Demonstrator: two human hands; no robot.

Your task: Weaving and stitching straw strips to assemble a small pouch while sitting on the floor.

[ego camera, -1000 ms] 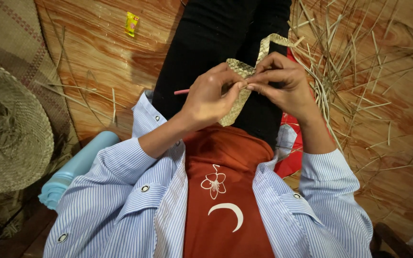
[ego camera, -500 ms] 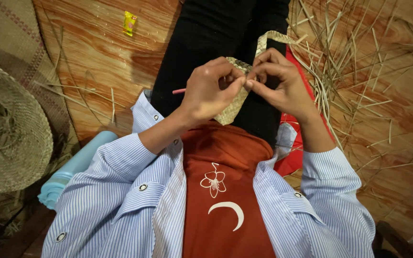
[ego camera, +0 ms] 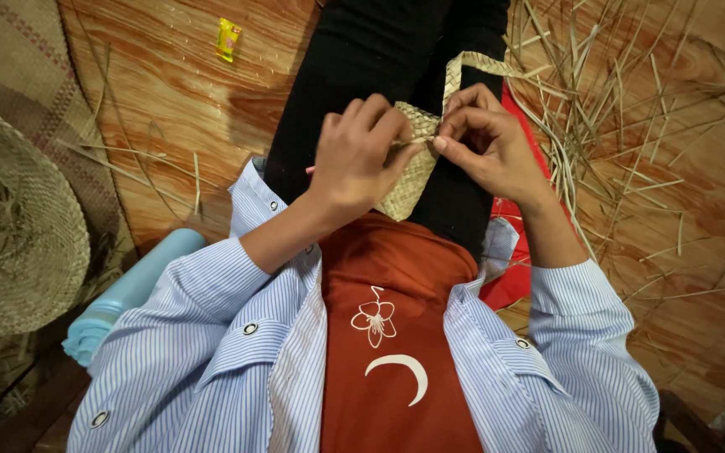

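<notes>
Two hands were at work, the left hand (ego camera: 362, 159) and the right hand (ego camera: 488, 147), both on one woven straw strip (ego camera: 413, 172). One pink stick (ego camera: 310, 169) poked out by the left hand. There was one woven hat (ego camera: 10, 226), one pale blue roll (ego camera: 132, 289), one small yellow wrapper (ego camera: 228, 39), one red cloth (ego camera: 518, 210), and loose straws (ego camera: 623, 126) too many to count.

The left hand (ego camera: 361, 159) hides part of the woven strip (ego camera: 413, 172); the frame edge crops the basket (ego camera: 10, 243).
</notes>
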